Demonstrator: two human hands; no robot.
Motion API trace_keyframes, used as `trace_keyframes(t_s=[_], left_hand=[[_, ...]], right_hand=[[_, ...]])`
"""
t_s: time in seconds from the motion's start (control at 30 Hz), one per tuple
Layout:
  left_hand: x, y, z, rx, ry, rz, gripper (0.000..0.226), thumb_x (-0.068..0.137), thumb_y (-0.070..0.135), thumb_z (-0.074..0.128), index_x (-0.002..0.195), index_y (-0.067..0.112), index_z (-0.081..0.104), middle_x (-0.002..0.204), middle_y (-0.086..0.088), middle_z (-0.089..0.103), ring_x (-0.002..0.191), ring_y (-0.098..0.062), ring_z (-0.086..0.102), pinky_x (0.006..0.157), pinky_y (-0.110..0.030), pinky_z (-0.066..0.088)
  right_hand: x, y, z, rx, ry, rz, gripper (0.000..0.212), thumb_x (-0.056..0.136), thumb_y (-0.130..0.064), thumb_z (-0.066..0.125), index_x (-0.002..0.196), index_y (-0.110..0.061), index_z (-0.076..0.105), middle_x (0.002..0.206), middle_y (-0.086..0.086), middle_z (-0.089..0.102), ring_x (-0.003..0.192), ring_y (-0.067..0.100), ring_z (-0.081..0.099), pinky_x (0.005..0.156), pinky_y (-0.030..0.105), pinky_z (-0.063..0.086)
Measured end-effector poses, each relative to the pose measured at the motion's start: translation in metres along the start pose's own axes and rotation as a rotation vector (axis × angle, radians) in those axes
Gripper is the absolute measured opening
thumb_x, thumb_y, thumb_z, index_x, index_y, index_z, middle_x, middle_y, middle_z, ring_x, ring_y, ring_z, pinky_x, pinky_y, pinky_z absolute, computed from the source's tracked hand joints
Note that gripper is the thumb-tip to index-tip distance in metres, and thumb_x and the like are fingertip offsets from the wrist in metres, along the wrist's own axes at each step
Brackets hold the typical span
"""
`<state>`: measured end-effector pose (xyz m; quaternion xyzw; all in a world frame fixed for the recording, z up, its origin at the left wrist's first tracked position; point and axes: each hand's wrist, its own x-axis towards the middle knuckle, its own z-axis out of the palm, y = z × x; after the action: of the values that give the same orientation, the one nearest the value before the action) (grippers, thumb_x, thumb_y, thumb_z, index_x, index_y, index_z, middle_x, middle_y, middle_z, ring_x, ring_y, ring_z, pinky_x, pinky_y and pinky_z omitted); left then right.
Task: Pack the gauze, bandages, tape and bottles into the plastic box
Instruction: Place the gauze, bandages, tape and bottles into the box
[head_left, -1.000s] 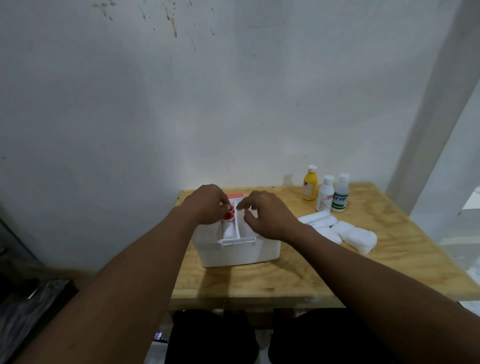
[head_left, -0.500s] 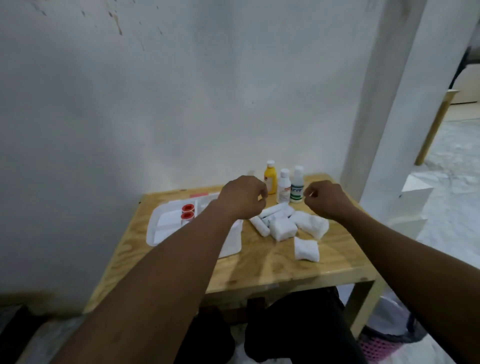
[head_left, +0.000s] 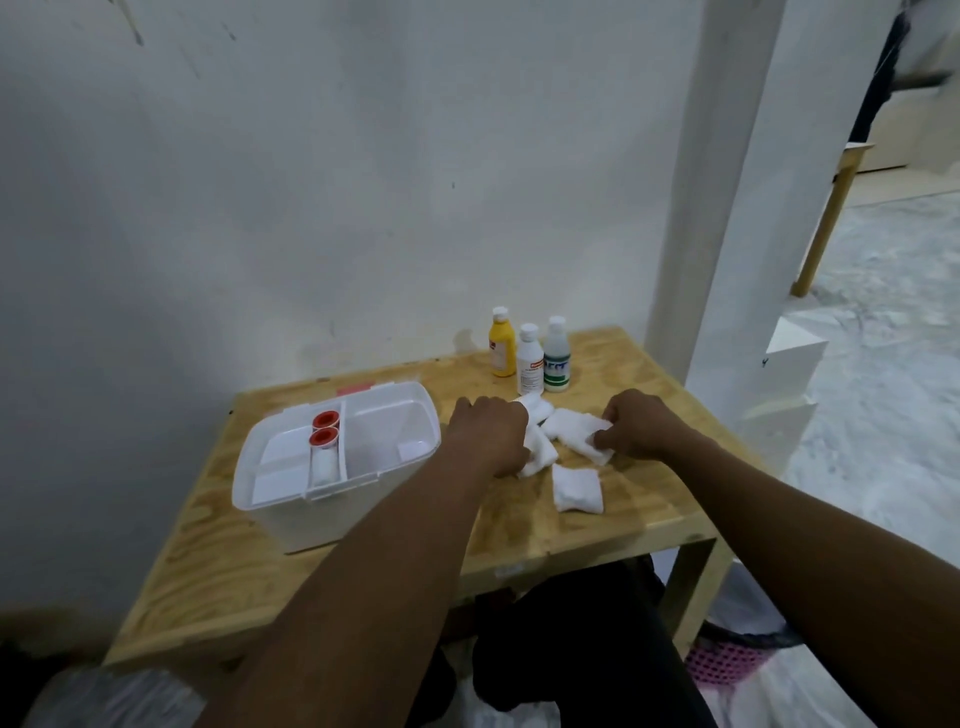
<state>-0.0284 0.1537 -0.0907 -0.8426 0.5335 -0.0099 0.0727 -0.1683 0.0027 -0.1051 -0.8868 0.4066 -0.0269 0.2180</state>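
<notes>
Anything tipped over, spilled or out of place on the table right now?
Nothing stands out. The three bottles stand upright and capped at the table's back edge, no spill shows, and the plastic box sits level. The gauze packs lie in a loose pile, which both hands are reaching into.

Small plywood table (head_left: 613, 525) against a white wall. Open translucent plastic box (head_left: 291, 514) at left, two red-capped tape rolls (head_left: 325, 428) in its narrow middle compartment. Left hand (head_left: 488, 434) closed over white gauze packs (head_left: 537, 449); right hand (head_left: 636, 423) pinching another white pack (head_left: 574, 431). One gauze pack (head_left: 576, 488) lying apart, nearer. Yellow bottle (head_left: 502, 343), white bottle (head_left: 530, 361) and green-labelled bottle (head_left: 557, 356) upright behind.
</notes>
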Motion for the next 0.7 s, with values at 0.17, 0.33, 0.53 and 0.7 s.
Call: trace_keyframes(t_s=[0.17, 0.33, 0.53, 0.7], left_hand=[[-0.004, 0.002, -0.001, -0.113, 0.033, 0.029, 0.021, 0.088, 0.029, 0.064, 0.108, 0.021, 0.062, 0.11, -0.005, 0.063, 0.106, -0.028, 0.059, 0.091, -0.043, 0.041], [-0.009, -0.003, -0.014, -0.391, 0.05, -0.003, 0.025, 0.087, 0.026, 0.064, 0.111, 0.022, 0.057, 0.113, -0.004, 0.062, 0.102, -0.028, 0.059, 0.084, -0.039, 0.047], [-0.02, -0.036, -0.051, -0.699, 0.248, -0.064, 0.016, 0.08, 0.018, 0.063, 0.094, 0.026, 0.06, 0.096, -0.003, 0.065, 0.085, -0.025, 0.063, 0.071, -0.038, 0.052], [-0.051, -0.1, -0.085, -0.782, 0.437, -0.184, 0.018, 0.082, 0.015, 0.065, 0.098, 0.022, 0.066, 0.096, -0.003, 0.066, 0.084, -0.02, 0.061, 0.061, -0.021, 0.043]], right_hand=[[-0.004, -0.007, -0.004, 0.104, 0.016, -0.016, 0.027, 0.073, -0.025, 0.082, 0.08, -0.018, 0.057, 0.094, 0.005, 0.061, 0.087, 0.022, 0.055, 0.059, 0.028, 0.038], [-0.007, -0.011, -0.018, 0.337, 0.108, 0.004, 0.024, 0.078, -0.023, 0.078, 0.089, -0.011, 0.061, 0.094, 0.012, 0.068, 0.083, 0.027, 0.065, 0.057, 0.028, 0.044], [-0.009, -0.039, -0.047, 0.604, 0.331, 0.01, 0.021, 0.083, -0.024, 0.067, 0.098, -0.01, 0.061, 0.094, 0.013, 0.066, 0.078, 0.029, 0.068, 0.049, 0.033, 0.056], [-0.011, -0.104, -0.057, 0.8, 0.288, -0.085, 0.016, 0.083, -0.017, 0.064, 0.097, -0.01, 0.063, 0.099, 0.016, 0.068, 0.076, 0.031, 0.072, 0.063, 0.042, 0.063]])
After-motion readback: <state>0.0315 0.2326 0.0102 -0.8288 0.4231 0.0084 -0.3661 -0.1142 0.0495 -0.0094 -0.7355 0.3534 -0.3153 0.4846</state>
